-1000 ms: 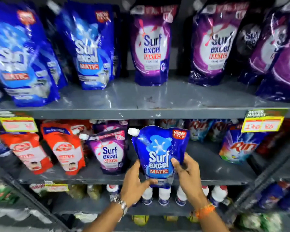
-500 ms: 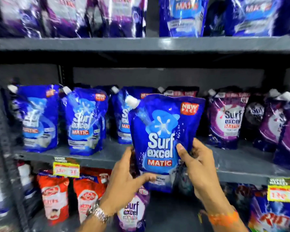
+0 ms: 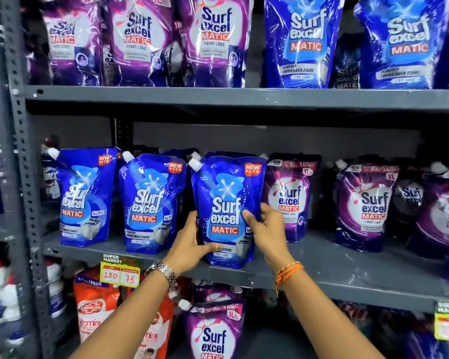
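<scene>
A blue Surf Excel Matic pouch with a white spout cap stands upright on the grey middle shelf, near its front edge. My left hand grips its lower left side, thumb across the front. My right hand grips its right edge, thumb on the label. Two matching blue pouches stand just to its left. A purple Surf Excel pouch stands right beside it on the right.
Purple and blue pouches fill the top shelf. More purple pouches line the middle shelf's right. Below hang a yellow price tag, red Lifebuoy pouches and a purple pouch. A grey perforated upright stands at left.
Both hands raised the blue pouch from the lower shelf level up to the middle shelf and set its base down beside the other blue pouches. The camera tilted upward.
</scene>
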`<state>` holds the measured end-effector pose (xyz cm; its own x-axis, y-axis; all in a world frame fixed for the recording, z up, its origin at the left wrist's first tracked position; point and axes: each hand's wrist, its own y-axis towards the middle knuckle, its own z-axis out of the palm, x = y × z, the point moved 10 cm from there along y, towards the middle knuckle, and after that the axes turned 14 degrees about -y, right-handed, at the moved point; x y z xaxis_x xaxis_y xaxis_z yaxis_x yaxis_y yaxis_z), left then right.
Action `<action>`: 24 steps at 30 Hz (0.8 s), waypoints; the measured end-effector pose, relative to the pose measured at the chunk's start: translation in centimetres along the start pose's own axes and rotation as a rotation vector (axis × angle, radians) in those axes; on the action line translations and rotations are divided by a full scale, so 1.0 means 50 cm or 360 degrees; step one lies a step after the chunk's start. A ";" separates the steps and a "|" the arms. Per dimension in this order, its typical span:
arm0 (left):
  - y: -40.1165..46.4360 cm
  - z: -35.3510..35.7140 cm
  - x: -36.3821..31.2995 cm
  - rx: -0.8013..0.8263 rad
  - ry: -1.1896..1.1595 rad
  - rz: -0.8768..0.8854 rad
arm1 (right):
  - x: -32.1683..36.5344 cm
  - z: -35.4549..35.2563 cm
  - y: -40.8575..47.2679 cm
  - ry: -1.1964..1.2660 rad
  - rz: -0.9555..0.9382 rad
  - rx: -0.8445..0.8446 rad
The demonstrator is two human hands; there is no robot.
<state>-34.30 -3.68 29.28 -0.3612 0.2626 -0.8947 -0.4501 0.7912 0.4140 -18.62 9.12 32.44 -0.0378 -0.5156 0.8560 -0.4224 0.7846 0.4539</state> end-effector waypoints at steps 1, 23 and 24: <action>0.003 0.000 0.006 0.0018 -0.0003 -0.0037 | 0.001 0.003 0.000 -0.0028 0.0005 0.0018; -0.302 -0.041 0.221 -0.0658 -0.0189 0.0062 | -0.053 -0.118 -0.332 -0.0305 -0.0314 -0.0357; -0.323 -0.034 0.277 -0.0610 -0.0159 -0.0049 | -0.090 -0.107 -0.350 -0.0269 -0.0254 -0.0325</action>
<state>-33.42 -13.76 10.46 -0.2699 0.3092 -0.9119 -0.7384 0.5413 0.4021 -6.20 -0.46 21.97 -0.1430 -0.6743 0.7245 -0.2448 0.7333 0.6342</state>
